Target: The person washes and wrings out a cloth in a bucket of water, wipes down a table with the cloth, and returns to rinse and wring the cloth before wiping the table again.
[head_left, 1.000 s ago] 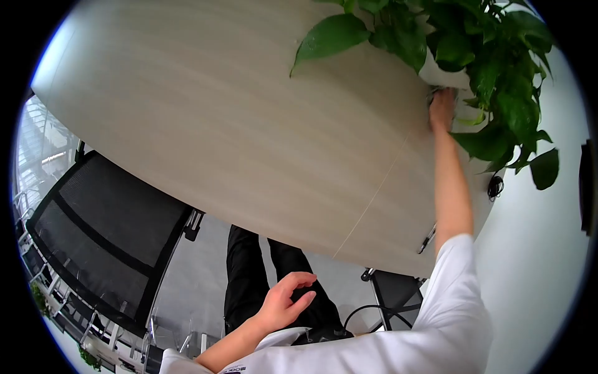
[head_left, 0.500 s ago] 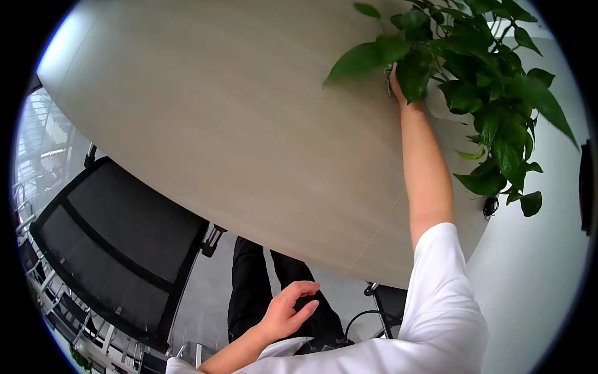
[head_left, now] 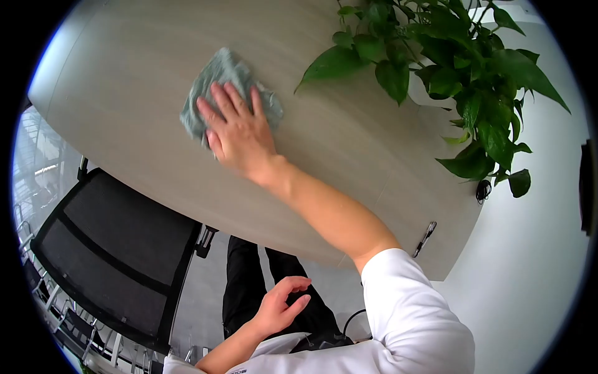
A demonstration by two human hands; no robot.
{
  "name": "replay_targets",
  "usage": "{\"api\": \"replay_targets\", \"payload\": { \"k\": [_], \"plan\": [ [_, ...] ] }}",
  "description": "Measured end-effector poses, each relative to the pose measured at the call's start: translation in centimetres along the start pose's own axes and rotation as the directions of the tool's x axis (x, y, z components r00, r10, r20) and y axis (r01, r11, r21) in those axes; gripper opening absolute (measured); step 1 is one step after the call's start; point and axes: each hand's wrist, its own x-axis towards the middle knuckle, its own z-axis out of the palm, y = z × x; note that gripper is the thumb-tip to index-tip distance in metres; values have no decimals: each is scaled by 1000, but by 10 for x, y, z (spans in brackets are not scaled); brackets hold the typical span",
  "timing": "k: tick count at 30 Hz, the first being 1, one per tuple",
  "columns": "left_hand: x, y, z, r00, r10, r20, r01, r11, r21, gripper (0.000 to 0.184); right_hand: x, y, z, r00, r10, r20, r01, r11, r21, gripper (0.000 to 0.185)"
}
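My right hand [head_left: 240, 134] presses a crumpled grey-green cloth [head_left: 215, 75] against the tabletop, toward the left part of the table. Its fingers are spread over the cloth, and the thumb lies along the lower edge. The palm's underside is hidden. My left hand [head_left: 280, 306] hangs in front of my body, below the table edge. Its fingers are slightly bent, the thumb stands apart, and nothing is between them.
A leafy green plant [head_left: 448, 81] in a white pot spreads over the table's [head_left: 156, 162] right end. A pen [head_left: 425, 239] and a coiled black cable [head_left: 483, 192] lie near the right edge. A black mesh chair [head_left: 118, 249] stands at the left, beside a white wall [head_left: 536, 249] on the right.
My right hand has swept left with the cloth, out from under the plant's leaves onto the open tabletop. The pen has come into sight. My left hand has stayed nearly still.
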Motion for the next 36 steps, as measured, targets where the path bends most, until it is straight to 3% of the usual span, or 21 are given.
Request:
{"api": "replay_targets", "payload": {
  "k": [1,3,4,6,7,8,9,12,13,16,18,20,23,25,26,28,29,30,33,34,36],
  "plan": [
    [1,1,1,1000,-4,8,4,1000,1,32,-9,-5,-4,996,-64,62,57,991,117,54],
    [-1,5,0,1000,-25,8,25,1000,5,32,-39,14,-36,987,-16,160,-1,994,106,53],
    [-1,5,-2,1000,-28,8,28,1000,2,32,-61,37,-48,982,44,183,-43,999,-12,54],
    [-5,3,-5,999,51,6,-51,999,-1,31,-108,104,-75,923,367,111,-303,876,-376,54],
    [-8,4,-7,1000,25,7,-24,1000,-19,31,-154,173,-73,842,520,-142,-538,801,-262,48],
    [-12,4,-8,1000,20,2,-20,999,-30,31,-183,207,-103,760,622,-187,-649,720,-244,49],
    [-15,2,-10,999,41,3,-41,998,-36,30,-189,211,-133,599,785,-159,-779,526,-342,53],
    [-18,-7,-12,999,49,15,-48,998,-46,29,-194,201,-100,560,787,-259,-804,441,-398,54],
    [-20,-8,-11,997,73,9,-73,996,-49,29,-178,167,-81,712,671,-206,-691,616,-379,51],
    [-26,1,-11,997,83,6,-82,995,-55,28,-105,8,-32,940,334,73,-308,920,-241,53],
    [-30,9,-15,985,172,-33,-172,985,-4,27,-74,-75,-11,979,65,191,-60,998,-28,59],
    [-35,13,-21,981,190,-23,-190,982,23,26,-59,-105,6,985,-48,166,22,987,159,58],
    [-33,19,-25,938,334,-92,-333,942,31,28,-72,-81,4,983,-86,161,57,982,178,62],
    [-29,20,-24,940,330,-91,-332,943,-8,31,-98,-41,-36,964,97,249,-108,994,29,62],
    [-28,23,-22,938,334,-96,-338,941,-22,32,-118,-18,-55,960,224,171,-216,974,-63,61],
    [-30,30,-18,944,316,-96,-323,945,-57,34,-170,35,-92,897,432,92,-391,873,-292,59],
    [-33,31,-12,948,299,-110,-311,943,-120,33,-209,69,-103,812,582,36,-543,777,-320,59],
    [-37,36,-7,954,286,-94,-295,950,-105,35,-259,107,-110,788,607,-104,-599,717,-355,59],
    [-61,58,6,946,315,-74,-321,943,-91,35,-329,141,-148,425,874,-236,-876,331,-351,69],
    [-67,63,9,930,362,-62,-366,927,-84,35,-364,168,-137,394,898,-194,-817,245,-522,71],
    [-87,78,8,902,423,-80,-427,904,-36,35,-333,127,-141,222,937,-270,-940,133,-313,72]
  ]
}}
